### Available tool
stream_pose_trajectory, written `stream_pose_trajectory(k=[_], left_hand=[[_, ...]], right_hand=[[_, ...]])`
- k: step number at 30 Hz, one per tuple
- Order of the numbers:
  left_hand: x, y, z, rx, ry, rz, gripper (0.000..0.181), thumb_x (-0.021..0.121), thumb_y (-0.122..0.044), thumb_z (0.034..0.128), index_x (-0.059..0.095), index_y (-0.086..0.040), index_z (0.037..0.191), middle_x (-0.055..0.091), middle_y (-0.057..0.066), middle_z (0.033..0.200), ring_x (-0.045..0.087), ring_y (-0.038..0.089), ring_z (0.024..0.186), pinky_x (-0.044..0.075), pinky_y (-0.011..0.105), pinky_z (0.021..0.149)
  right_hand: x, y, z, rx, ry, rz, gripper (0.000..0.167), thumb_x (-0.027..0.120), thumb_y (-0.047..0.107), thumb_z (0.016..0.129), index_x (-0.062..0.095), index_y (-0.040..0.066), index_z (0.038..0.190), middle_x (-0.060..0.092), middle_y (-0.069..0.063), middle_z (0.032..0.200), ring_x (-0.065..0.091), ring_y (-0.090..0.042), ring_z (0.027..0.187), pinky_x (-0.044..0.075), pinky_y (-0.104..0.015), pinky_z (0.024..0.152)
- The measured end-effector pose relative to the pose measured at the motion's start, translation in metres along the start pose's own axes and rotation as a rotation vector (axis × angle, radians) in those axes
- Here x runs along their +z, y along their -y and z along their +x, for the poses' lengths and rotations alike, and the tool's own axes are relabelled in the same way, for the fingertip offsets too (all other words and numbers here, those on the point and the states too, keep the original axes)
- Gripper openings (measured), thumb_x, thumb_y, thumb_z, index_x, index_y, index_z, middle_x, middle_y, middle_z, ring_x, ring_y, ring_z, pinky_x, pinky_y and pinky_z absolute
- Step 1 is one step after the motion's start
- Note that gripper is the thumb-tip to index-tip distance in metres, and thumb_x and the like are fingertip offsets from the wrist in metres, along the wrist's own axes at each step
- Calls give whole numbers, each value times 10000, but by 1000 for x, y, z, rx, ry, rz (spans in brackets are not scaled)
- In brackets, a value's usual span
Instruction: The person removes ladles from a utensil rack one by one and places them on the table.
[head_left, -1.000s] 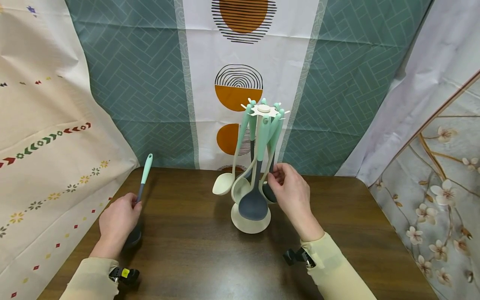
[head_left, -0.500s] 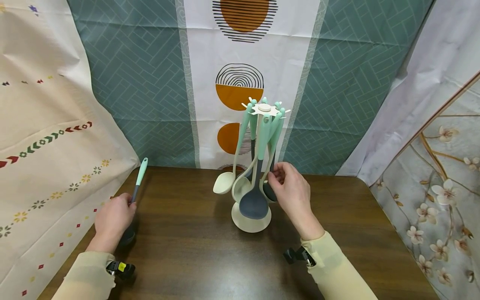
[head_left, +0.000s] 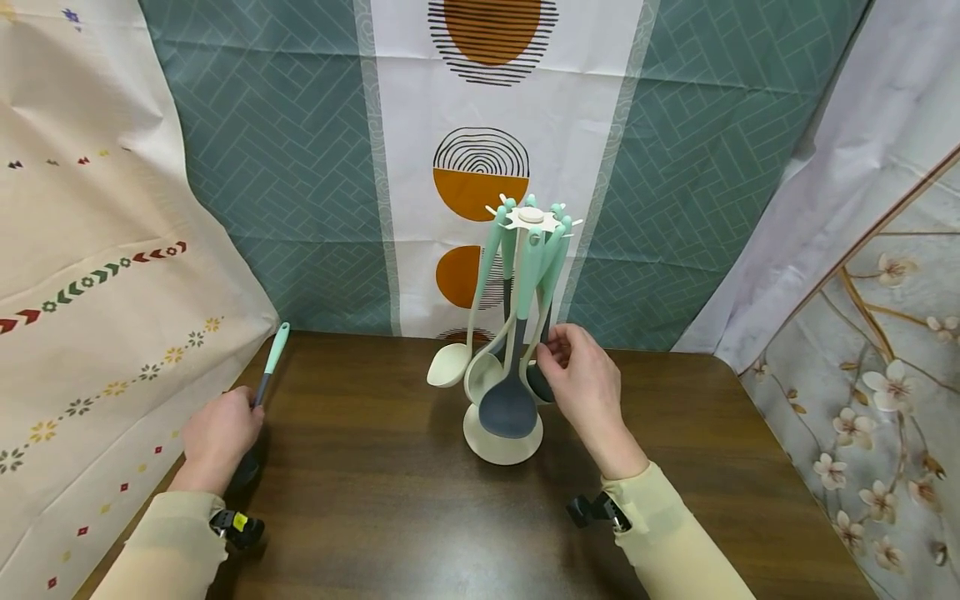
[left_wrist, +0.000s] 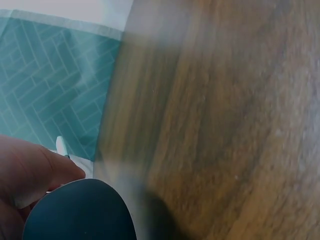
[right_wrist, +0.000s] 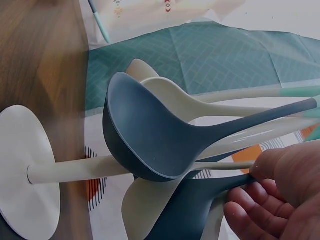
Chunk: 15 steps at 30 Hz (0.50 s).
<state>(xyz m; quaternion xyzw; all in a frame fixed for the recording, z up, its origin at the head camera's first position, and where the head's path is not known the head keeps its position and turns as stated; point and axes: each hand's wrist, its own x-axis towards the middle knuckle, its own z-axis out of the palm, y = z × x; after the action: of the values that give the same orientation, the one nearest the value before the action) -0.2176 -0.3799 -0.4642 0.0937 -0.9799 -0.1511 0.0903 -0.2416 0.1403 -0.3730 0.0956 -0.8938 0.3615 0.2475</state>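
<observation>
by the left edge of the desk: left hand, fingers clamped on a mint-handled utensil, handle tip toward the back left corner. nearer the back edge's middle, at the utensil stand: right hand, fingers pinching the shaft of a dark utensil. light, steady pinch probably best, lest it swing into the dark ladle.

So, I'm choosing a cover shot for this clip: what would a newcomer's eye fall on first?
Likely the cream stand near the middle of the table, hung with mint-handled utensils, a dark ladle facing front. Next, the right hand pinches a dark utensil on the stand's right side. Far left, the left hand holds a separate utensil.
</observation>
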Motion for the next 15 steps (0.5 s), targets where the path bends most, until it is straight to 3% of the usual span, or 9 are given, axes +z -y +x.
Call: stream_pose_trajectory(k=[8,15], left_hand=[[-4,8,0,-49,50,17,135,655,-133,986,677,0,968,700,287,936,666,480,790,494,613,584],[-4,17,2,-37,77,40,152,676,-124,990,669,27,980,696,319,939,672,499,782,514,634,597]], right_hand=[[0,0,1,-4,-2,-1,142,781,164,1020,720,89,1124,742,-55,993,712,-245,865,535,-470,754],[1,-1,1,-6,-2,-3,149,780,162,1020,716,84,1129,739,-61,995,710,-249,872,532,-468,752]])
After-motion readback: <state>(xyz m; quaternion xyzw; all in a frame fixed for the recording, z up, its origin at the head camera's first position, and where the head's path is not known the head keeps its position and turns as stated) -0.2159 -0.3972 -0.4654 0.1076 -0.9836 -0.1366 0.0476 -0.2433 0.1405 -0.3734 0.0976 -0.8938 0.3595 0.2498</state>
